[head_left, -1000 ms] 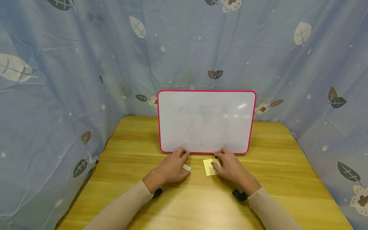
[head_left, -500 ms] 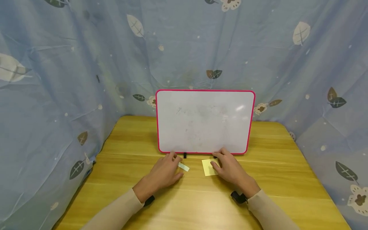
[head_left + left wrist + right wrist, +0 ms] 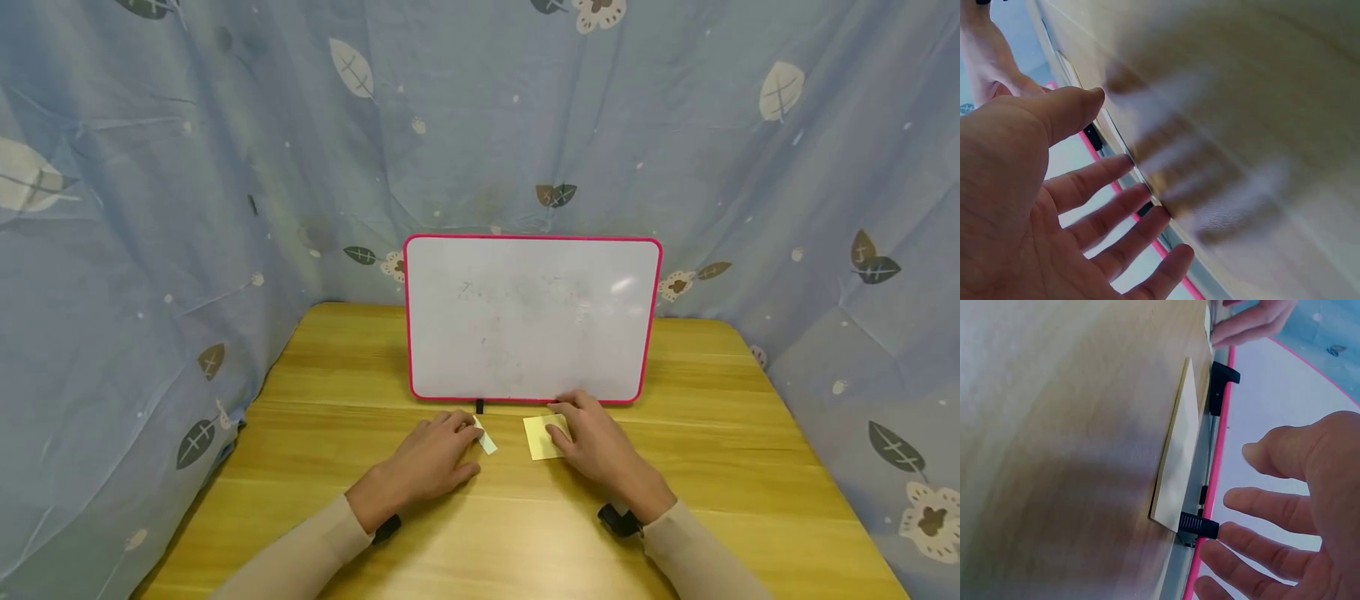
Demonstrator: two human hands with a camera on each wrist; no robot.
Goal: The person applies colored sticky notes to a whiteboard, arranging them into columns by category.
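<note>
My left hand (image 3: 427,458) lies over the table, its fingertips touching a small pale paper strip (image 3: 487,441). In the left wrist view that hand (image 3: 1054,206) has its fingers spread and only slightly bent, with nothing pinched. To the right is a square yellow sticky-note pad (image 3: 536,438). My right hand (image 3: 606,450) is over its right part, hiding it. The right wrist view shows the pad (image 3: 1180,450) flat on the table and the right hand (image 3: 1291,512) apart from it, fingers loose and holding nothing.
A whiteboard (image 3: 532,325) with a pink frame stands upright behind both hands. Black feet (image 3: 1199,525) under its lower edge reach towards the pad. The wooden table (image 3: 480,533) is enclosed by a blue leaf-patterned curtain (image 3: 480,117).
My left hand has drawn back left and towards me from the board's lower edge, exposing a black foot. The pale strip has turned to a steeper slant. The right hand has hardly moved.
</note>
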